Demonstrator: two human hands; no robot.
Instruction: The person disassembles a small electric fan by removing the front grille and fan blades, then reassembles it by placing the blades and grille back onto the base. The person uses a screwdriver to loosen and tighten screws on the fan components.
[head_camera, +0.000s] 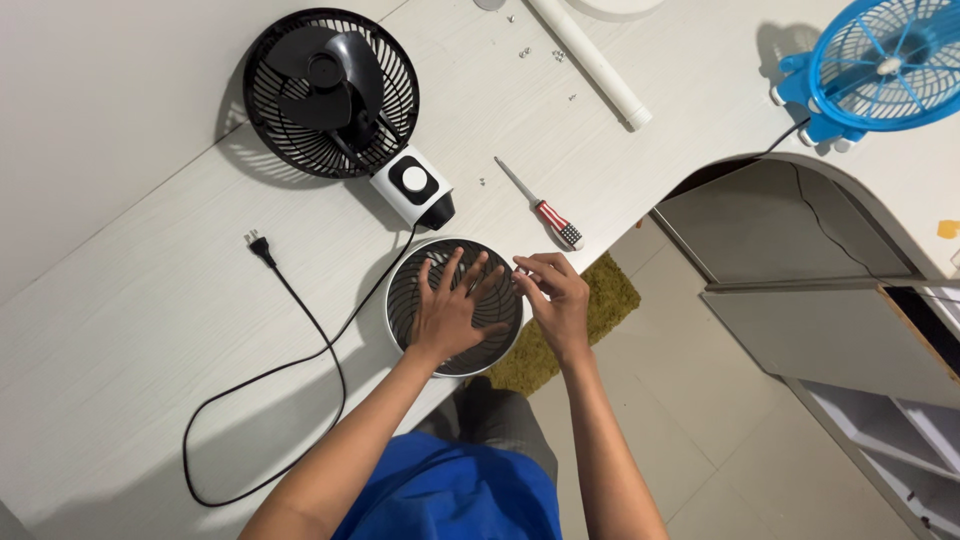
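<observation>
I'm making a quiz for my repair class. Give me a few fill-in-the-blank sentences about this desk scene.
1. The left hand lies flat on the round ____ grille.
2. The screwdriver has a red and ____ handle.
3. The fan at the desk's far right is ____.
4. The power cord of the black fan is ____.

Missing words: fan; white; blue; unplugged

No packages, labels, signs, screens.
</observation>
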